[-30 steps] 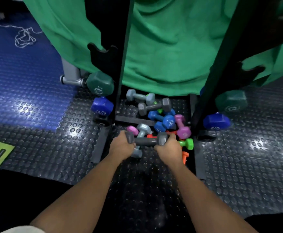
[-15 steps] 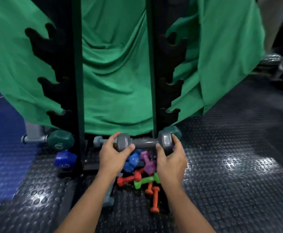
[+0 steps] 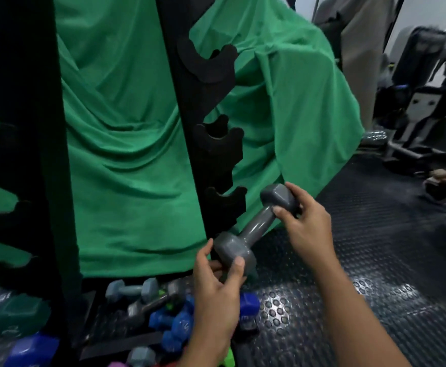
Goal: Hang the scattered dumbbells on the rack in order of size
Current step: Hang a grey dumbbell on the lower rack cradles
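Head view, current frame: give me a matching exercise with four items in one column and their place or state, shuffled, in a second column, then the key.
Items:
1. grey dumbbell
2. light blue-grey dumbbell
3. green cloth
4. rack upright

Places or states:
A. draped behind the rack
B. standing with bare hooks along its right edge
C. gripped at its ends by the left hand and right hand, tilted
D. lying on the floor by the rack's foot

Pairs: 1-C, 2-D, 3-A, 4-B
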